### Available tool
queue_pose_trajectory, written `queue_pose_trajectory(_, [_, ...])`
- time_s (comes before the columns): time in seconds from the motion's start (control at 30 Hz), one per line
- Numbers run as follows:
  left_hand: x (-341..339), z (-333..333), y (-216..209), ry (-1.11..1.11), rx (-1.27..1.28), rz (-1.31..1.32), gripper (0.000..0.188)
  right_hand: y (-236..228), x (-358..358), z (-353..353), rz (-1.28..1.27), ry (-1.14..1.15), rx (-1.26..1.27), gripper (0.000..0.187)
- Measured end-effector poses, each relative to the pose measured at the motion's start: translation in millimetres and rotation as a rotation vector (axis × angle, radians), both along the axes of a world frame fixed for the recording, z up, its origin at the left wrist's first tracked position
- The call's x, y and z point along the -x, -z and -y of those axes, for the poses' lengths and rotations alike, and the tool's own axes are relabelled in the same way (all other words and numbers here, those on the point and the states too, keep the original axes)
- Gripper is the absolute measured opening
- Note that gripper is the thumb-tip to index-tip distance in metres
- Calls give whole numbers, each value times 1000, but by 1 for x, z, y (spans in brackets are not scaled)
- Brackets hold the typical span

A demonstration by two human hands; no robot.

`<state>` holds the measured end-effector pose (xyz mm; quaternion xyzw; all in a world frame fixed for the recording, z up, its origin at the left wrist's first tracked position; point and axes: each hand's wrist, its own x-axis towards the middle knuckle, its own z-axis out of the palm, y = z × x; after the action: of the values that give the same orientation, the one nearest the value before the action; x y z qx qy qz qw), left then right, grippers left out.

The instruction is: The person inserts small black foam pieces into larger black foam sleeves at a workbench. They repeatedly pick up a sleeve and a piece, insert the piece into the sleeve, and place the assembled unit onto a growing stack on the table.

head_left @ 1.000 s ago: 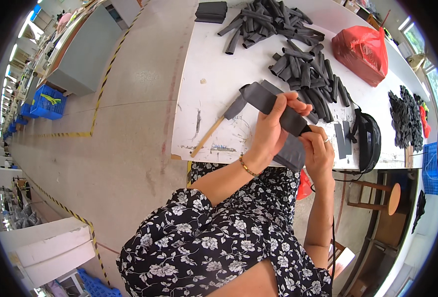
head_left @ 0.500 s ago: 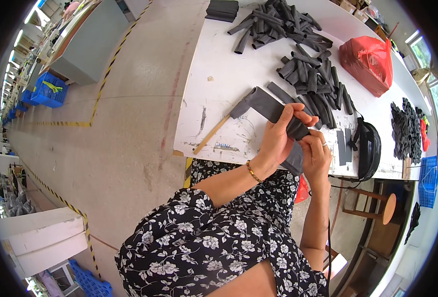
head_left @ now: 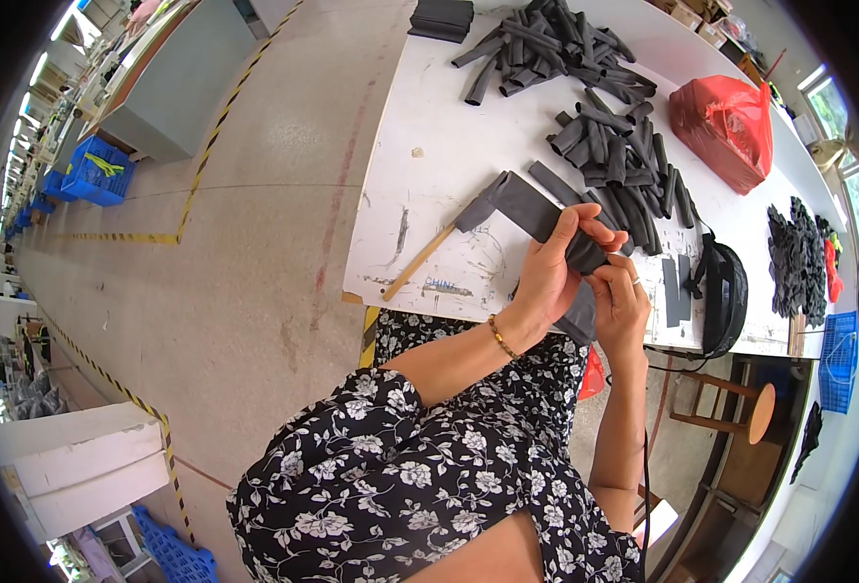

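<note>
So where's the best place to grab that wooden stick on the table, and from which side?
Probably by the bare lower end of the wooden stick, coming from the near left corner of the table: that slim end points there, uncovered, while dark fabric hides its upper end.

Dark strip bent at the stick's covered end

The wooden stick (head_left: pixel 417 264), slim, straight and pale brown, slants with its bare end nearest the wearer. Dark fabric covers its far end; whether it goes inside or merely beneath is unclear. From that end the charcoal fabric strip (head_left: pixel 525 204), matte and flat, bends sharply and runs right and nearer the wearer, away from the stick. Its section farthest from the stick is gripped and partly hidden. A dark flat piece (head_left: pixel 577 316) shows well right of the stick; any join is hidden.
</note>
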<state>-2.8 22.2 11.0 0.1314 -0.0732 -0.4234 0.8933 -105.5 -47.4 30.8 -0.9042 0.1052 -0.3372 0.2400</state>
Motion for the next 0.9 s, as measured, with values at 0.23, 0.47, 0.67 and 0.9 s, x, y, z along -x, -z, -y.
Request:
queue_pose_trajectory(0.23, [0, 1, 1, -4, -8, -14, 37, 0, -2, 0, -8, -8, -23, 11])
queue_pose_trajectory(0.47, [2, 1, 2, -24, 11, 12, 38, 0, -2, -1, -3, -15, -25, 10])
queue_pose_trajectory(0.67, [-23, -2, 11, -190, -155, 120, 43, 1, 6, 8, 7, -23, 89, 20])
queue_pose_trajectory(0.9, [-54, -36, 10, -251, -144, 316, 13, -8, 10, 10, 136, 7, 299, 32])
